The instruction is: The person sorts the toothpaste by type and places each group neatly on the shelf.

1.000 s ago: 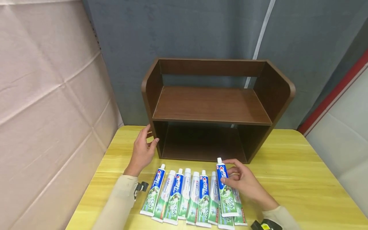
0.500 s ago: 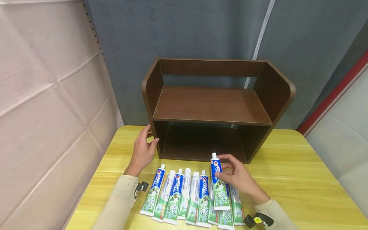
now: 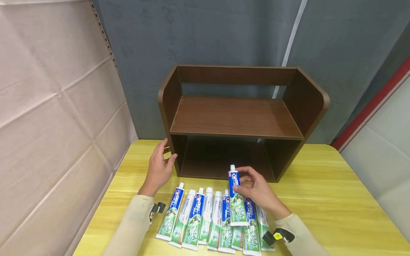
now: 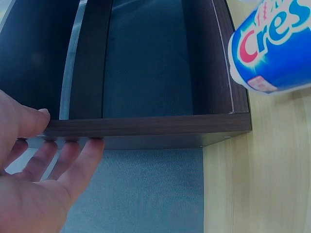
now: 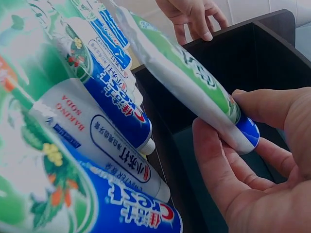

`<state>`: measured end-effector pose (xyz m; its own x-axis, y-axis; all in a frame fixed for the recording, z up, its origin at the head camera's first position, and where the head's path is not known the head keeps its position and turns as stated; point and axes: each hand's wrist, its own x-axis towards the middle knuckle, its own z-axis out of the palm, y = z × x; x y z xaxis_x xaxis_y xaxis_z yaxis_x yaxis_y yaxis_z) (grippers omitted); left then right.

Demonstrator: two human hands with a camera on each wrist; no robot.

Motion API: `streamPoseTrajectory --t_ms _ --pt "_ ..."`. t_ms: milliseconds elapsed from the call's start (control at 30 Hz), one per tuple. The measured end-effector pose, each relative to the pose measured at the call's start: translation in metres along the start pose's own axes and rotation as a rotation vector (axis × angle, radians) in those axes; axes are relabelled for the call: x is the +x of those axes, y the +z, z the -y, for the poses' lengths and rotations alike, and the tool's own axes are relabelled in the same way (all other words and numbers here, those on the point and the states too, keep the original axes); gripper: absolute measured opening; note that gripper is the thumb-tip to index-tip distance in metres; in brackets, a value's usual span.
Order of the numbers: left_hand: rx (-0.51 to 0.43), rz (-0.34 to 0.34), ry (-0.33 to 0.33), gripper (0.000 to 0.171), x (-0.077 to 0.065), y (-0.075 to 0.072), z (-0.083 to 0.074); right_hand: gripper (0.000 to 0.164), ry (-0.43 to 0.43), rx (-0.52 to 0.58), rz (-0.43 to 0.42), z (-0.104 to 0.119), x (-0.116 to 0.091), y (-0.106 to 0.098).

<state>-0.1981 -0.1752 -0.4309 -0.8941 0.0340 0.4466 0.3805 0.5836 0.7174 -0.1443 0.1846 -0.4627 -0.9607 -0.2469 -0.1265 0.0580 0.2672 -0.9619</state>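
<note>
My right hand point(image 3: 257, 188) pinches a blue, green and white Crest toothpaste tube point(image 3: 237, 208) between thumb and fingers, cap end up, raised over a row of other tubes. In the right wrist view the thumb and fingers point(image 5: 214, 160) press on opposite sides of this tube. At the left, my left hand point(image 3: 159, 170) holds the side panel of a dark brown two-tier shelf point(image 3: 235, 115), with the thumb on one side of its edge and the fingers on the other, as the left wrist view shows. Both shelf levels hold nothing.
Below the shelf lies a row of several toothpaste tubes point(image 3: 194, 222), blue-green and white-green, caps toward the shelf, some overlapping at the right. They rest on a yellow wood-grain table point(image 3: 333, 199). A grey curtain point(image 3: 224, 32) hangs behind, a pale cloth wall point(image 3: 57, 124) at left.
My right hand has carried the toothpaste tube left and up, toward the lower opening of the shelf, uncovering tubes at the right of the row. The left hand has stayed put.
</note>
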Motion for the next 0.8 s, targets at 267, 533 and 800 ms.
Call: streamPoseTrajectory --t_ms 267,533,800 --pt "0.000 -0.006 0.012 0.065 -0.001 0.002 0.000 0.060 0.009 0.021 0.000 -0.001 0.016 0.007" --pt "-0.006 -0.008 0.010 0.065 -0.001 0.004 0.001 0.058 0.001 0.005 -0.030 0.003 0.029 0.016" --pt "-0.011 -0.014 0.030 0.064 0.000 0.007 -0.001 0.050 -0.006 0.050 -0.046 0.001 0.039 0.021"
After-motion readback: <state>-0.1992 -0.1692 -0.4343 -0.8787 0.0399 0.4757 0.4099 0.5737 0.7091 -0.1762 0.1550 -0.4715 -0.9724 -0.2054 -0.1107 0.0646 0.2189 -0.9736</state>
